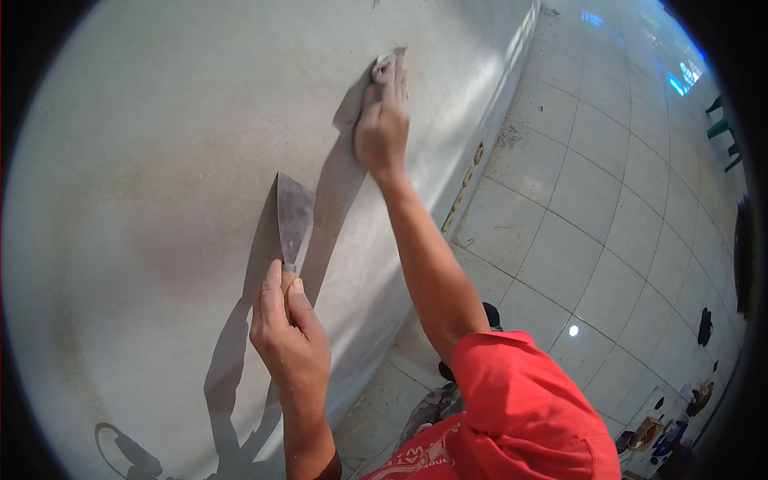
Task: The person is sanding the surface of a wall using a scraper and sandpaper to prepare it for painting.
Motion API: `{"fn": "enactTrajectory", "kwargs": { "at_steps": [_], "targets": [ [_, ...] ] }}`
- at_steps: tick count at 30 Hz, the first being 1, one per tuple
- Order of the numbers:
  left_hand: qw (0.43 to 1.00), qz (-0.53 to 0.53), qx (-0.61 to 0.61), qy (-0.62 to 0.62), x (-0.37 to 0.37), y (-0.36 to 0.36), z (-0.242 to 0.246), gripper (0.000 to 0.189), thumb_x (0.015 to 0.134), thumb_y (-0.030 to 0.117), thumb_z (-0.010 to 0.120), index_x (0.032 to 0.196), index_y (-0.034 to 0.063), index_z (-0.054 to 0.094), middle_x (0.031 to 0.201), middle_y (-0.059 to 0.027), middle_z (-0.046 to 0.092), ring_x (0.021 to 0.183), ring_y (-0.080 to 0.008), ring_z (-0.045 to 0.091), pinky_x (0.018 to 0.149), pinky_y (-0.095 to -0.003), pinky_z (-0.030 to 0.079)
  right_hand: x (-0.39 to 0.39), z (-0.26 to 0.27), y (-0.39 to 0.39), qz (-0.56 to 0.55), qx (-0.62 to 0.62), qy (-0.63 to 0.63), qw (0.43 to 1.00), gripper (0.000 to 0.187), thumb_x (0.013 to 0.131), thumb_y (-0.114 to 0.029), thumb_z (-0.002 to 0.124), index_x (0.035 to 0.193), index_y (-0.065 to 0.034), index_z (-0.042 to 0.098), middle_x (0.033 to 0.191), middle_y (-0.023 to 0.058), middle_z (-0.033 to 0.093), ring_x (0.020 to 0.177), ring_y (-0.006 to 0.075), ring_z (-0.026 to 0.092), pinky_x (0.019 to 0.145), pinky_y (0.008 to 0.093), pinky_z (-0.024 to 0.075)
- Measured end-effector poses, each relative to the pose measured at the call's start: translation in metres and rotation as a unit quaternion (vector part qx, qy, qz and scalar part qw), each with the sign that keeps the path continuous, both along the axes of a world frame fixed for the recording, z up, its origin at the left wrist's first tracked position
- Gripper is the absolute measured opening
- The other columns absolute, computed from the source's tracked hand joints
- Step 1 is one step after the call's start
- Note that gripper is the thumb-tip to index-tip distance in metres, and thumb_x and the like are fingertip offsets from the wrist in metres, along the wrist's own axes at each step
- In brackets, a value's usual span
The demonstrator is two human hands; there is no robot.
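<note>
My left hand (292,336) is closed round the wooden handle of a putty knife (295,219); its wide metal blade points up, close to the pale wall (180,198). Higher up and to the right, my right hand (386,123) presses a pale, crumpled sheet (403,60) to the wall, fingers stretched along it. The sheet looks like sandpaper or cloth; which one I cannot tell. The hand is slightly blurred. Brownish patches and small specks mark the wall, and both arms cast dark shadows on it.
A tiled floor (558,222) with scattered debris meets the wall on the right. Yellowish patches (478,153) mark the wall's base. Green plastic legs (723,129) stand at the far right. A cardboard box (646,434), a dark sandal (705,327) and other items lie at the lower right.
</note>
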State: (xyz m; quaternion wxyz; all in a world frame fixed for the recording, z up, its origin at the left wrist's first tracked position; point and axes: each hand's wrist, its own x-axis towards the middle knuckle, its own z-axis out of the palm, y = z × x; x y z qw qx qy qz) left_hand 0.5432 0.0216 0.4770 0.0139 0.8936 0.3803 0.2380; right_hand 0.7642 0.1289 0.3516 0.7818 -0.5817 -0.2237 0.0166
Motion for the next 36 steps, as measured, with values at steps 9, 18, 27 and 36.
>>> {"fn": "enactTrajectory", "kwargs": {
  "at_steps": [9, 18, 27, 36],
  "targets": [
    [0.994, 0.092, -0.058, -0.024, -0.035, -0.012, 0.007, 0.03, 0.096, 0.007, 0.05, 0.119, -0.0109, 0.057, 0.101, -0.0243, 0.065, 0.087, -0.0383, 0.064, 0.076, -0.0406, 0.05, -0.031, -0.009, 0.01, -0.058, 0.016, -0.077, 0.995, 0.05, 0.1, -0.014, 0.036, 0.147, 0.0015, 0.034, 0.155, 0.0245, 0.025, 0.145, 0.0419, 0.02, 0.117, 0.0468, 0.0229],
    [0.988, 0.11, -0.107, -0.025, -0.045, 0.0, 0.015, 0.036, 0.097, 0.012, 0.049, 0.125, -0.0098, 0.055, 0.092, -0.0131, 0.059, 0.075, -0.0181, 0.054, 0.066, -0.0301, 0.044, -0.103, -0.036, -0.015, 0.044, 0.046, -0.107, 0.992, 0.057, 0.091, -0.008, 0.041, 0.146, 0.0045, 0.035, 0.154, 0.0291, 0.026, 0.147, 0.0429, 0.015, 0.119, 0.0519, 0.0095],
    [0.984, 0.126, -0.124, -0.032, -0.028, -0.003, 0.026, 0.038, 0.099, 0.015, 0.048, 0.128, -0.0081, 0.056, 0.084, -0.0108, 0.061, 0.07, -0.0143, 0.053, 0.063, -0.0277, 0.045, -0.087, -0.023, -0.031, 0.046, 0.03, -0.087, 0.995, 0.052, 0.099, -0.013, 0.035, 0.148, 0.0036, 0.03, 0.156, 0.0251, 0.022, 0.145, 0.0406, 0.022, 0.118, 0.0418, 0.021],
    [0.981, 0.127, -0.133, -0.068, -0.025, -0.005, 0.022, 0.038, 0.098, 0.016, 0.049, 0.126, -0.009, 0.056, 0.072, -0.0055, 0.053, 0.062, -0.0114, 0.044, 0.056, -0.0279, 0.037, 0.02, -0.027, 0.013, -0.057, 0.037, -0.04, 0.997, 0.051, 0.096, -0.009, 0.037, 0.144, 0.0056, 0.036, 0.153, 0.0265, 0.029, 0.143, 0.0425, 0.026, 0.119, 0.0452, 0.0162]
  ]
}}
